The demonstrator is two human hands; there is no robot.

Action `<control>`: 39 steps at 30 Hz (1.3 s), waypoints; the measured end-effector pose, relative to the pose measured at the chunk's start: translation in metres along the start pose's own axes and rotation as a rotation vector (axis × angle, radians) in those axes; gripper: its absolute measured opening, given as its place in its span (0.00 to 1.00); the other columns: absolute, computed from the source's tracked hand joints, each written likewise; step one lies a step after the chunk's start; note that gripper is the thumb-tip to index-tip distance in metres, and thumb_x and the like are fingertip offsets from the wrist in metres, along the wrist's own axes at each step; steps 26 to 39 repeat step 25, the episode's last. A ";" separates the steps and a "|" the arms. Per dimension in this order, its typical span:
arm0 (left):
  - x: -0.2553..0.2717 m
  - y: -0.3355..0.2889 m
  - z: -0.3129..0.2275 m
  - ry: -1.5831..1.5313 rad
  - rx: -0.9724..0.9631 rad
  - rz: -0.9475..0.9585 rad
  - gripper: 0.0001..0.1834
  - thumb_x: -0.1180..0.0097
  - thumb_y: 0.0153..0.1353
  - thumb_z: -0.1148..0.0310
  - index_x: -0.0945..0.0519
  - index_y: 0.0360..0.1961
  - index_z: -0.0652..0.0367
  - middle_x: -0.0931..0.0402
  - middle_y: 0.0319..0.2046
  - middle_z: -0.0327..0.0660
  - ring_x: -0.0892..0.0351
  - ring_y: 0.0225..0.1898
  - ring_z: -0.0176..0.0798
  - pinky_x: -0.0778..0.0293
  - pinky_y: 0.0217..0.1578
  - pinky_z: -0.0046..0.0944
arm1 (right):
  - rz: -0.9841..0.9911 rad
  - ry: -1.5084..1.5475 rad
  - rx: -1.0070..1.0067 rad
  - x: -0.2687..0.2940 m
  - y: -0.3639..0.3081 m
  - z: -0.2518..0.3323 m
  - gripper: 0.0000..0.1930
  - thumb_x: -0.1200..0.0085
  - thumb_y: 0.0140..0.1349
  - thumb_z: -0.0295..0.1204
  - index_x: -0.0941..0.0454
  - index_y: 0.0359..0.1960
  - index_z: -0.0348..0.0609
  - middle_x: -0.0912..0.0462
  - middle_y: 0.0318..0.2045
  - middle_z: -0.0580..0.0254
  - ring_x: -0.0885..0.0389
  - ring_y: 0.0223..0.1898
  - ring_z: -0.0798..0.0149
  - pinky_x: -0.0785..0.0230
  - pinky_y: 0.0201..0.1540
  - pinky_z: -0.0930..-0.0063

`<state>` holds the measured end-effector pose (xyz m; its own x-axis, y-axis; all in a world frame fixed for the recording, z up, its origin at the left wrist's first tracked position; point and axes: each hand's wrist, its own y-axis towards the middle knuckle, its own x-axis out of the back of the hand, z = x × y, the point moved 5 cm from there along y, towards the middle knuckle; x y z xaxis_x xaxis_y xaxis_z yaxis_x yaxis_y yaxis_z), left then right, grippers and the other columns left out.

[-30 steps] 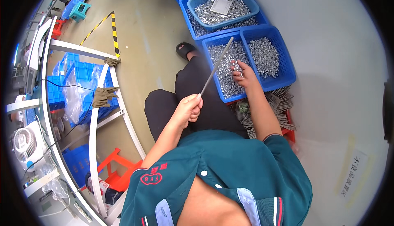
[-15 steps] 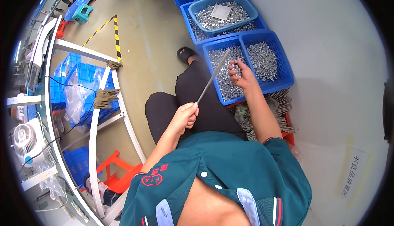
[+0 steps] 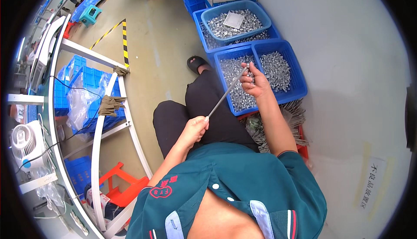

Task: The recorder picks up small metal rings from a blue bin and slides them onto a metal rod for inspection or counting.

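My left hand is closed in a fist around the lower end of a thin grey metal rod, which slants up and to the right. At the rod's far tip, the fingers of my right hand pinch a small silver nut-like piece, seemingly touching the tip. More such pieces appear to lie in its curled fingers; their detail is too small to make out. Beneath that hand stands a blue two-part basket with small silver metal pieces in both compartments.
Behind it, a lighter blue basin of similar pieces, with a white card on top, sits in another blue crate. Bundled metal rods lie in a red container beside my right forearm. A white-framed table stands left, a pale wall right.
The rod's tip has come down to my right hand's fingertips; before, it stood apart to their left. My view has shifted slightly.
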<state>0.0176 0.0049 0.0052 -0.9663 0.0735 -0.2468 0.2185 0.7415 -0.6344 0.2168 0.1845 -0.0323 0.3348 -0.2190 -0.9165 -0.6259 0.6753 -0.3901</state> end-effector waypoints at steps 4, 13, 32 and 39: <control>-0.002 0.000 -0.002 0.019 -0.005 -0.018 0.18 0.56 0.65 0.56 0.34 0.21 0.53 0.47 0.11 0.25 0.56 0.11 0.20 0.59 0.11 0.24 | 0.010 -0.053 0.016 -0.014 -0.008 -0.002 0.16 0.52 0.63 0.42 0.29 0.42 0.41 0.32 0.22 0.65 0.39 0.17 0.76 0.53 0.12 0.89; -0.006 0.003 -0.006 0.103 -0.102 -0.067 0.17 0.56 0.65 0.56 0.34 0.20 0.52 0.47 0.11 0.25 0.55 0.11 0.20 0.58 0.12 0.25 | 0.023 -0.265 0.077 -0.031 -0.019 0.005 0.14 0.53 0.65 0.38 0.28 0.41 0.38 0.32 0.23 0.66 0.38 0.17 0.79 0.51 0.12 0.90; -0.037 0.010 -0.017 -0.236 -0.027 0.150 0.18 0.56 0.65 0.56 0.35 0.23 0.55 0.49 0.11 0.27 0.55 0.10 0.22 0.57 0.11 0.24 | 0.026 -0.605 0.380 -0.048 -0.017 0.001 0.14 0.51 0.63 0.36 0.26 0.41 0.38 0.32 0.24 0.67 0.37 0.18 0.77 0.48 0.13 0.89; -0.037 0.010 -0.017 -0.236 -0.027 0.150 0.18 0.56 0.65 0.56 0.35 0.23 0.55 0.49 0.11 0.27 0.55 0.10 0.22 0.57 0.11 0.24 | 0.026 -0.605 0.380 -0.048 -0.017 0.001 0.14 0.51 0.63 0.36 0.26 0.41 0.38 0.32 0.24 0.67 0.37 0.18 0.77 0.48 0.13 0.89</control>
